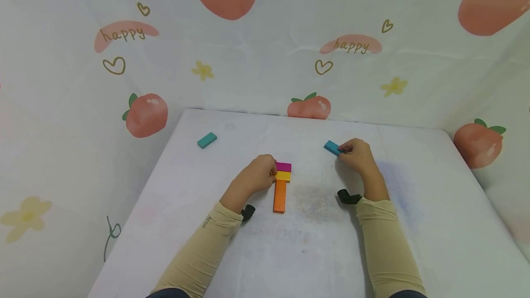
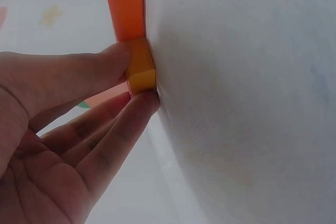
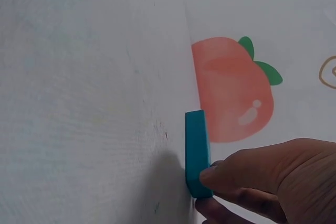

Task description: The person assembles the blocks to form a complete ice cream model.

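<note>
Near the table's middle, an orange block (image 1: 279, 197) lies lengthwise, with a yellow block (image 1: 283, 176) across its far end and a magenta block (image 1: 284, 167) just beyond. My left hand (image 1: 258, 171) pinches the left end of the yellow block between thumb and fingers, as the left wrist view shows; its fingertips hide part of the magenta block. Farther back on the right, my right hand (image 1: 357, 154) pinches a blue block (image 1: 332, 147) at its near right end. In the right wrist view the thumb lies against the blue block (image 3: 197, 148).
A teal block (image 1: 207, 140) lies on the white table (image 1: 314, 247) at the back left. Behind the table hangs a white cloth (image 1: 265, 59) printed with fruit, flowers and hearts. Black wrist mounts (image 1: 348, 197) stick out from both sleeves.
</note>
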Demonstrator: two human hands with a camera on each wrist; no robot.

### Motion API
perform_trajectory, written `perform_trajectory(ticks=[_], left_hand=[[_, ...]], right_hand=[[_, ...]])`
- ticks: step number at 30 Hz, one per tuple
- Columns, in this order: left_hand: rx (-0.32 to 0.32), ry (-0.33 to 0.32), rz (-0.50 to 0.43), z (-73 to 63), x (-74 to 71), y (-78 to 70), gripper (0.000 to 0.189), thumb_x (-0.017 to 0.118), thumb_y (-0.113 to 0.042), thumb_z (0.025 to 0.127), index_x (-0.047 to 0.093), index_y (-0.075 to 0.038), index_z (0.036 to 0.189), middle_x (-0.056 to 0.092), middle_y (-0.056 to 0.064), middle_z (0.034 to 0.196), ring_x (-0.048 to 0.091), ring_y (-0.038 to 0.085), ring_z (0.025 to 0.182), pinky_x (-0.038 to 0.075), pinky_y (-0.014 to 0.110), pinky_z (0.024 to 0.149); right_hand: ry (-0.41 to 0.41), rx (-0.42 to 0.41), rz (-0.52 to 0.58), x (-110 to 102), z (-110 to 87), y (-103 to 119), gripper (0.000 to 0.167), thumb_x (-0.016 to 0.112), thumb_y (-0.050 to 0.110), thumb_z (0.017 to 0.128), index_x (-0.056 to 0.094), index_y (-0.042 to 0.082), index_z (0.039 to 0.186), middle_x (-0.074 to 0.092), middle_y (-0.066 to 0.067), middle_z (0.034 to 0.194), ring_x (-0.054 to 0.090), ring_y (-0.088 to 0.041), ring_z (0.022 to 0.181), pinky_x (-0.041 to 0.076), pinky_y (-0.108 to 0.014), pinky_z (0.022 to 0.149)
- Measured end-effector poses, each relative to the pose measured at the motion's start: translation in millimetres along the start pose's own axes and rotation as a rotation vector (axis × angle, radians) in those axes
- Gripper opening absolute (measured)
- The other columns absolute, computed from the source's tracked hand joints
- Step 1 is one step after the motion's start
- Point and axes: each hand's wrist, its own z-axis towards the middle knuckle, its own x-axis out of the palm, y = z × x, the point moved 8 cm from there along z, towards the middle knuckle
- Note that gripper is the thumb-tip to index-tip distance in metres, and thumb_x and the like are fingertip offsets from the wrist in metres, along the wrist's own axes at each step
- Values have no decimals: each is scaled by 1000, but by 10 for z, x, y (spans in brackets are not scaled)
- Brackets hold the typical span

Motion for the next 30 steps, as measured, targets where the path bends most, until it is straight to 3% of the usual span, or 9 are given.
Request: perform_trajectory(ticks=[30], left_hand=[[-3, 12, 0, 24, 9, 2, 11, 75, -2, 95, 76, 4, 104, 72, 16, 130, 65, 32, 131, 55, 44, 112]], right_hand=[[21, -121, -13, 245, -14, 348, 27, 64, 0, 92, 76, -10, 114, 68, -28, 119, 68, -45, 114, 58, -58, 99]])
